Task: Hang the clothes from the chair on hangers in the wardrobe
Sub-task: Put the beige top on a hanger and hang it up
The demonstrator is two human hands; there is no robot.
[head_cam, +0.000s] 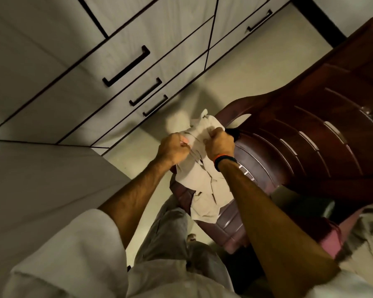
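Person standing, white rolled sleeves, grey trousers (170,239), one bare foot (191,237) showing on pale floor (256,59). Both forearms reach forward and down over dark red plastic chair (310,134).

Left hand (173,149) fist-closed, fingers curled tight into a bunch of beige garment (205,179). Right hand (219,143) same, fist closed on the cloth just beside the left; the two fists near each other, fabric bunched between them and poking out above the knuckles. Wristbands (224,161), orange and dark, on right wrist.

Garment is light beige, crumpled, looks like a shirt with a placket or pocket flap; lower part hangs from the hands down onto the chair's front seat edge. Cannot tell whether any of it is lifted clear of the seat. A small dark item (233,132) on the seat just beyond the right hand, mostly hidden. Pink fabric (329,239) at chair's near right side.

Beyond chair: wardrobe (52,93) front, pale panels with dark trim, several drawers with dark bar handles (126,66); all closed. A strip of open floor runs between chair and wardrobe.
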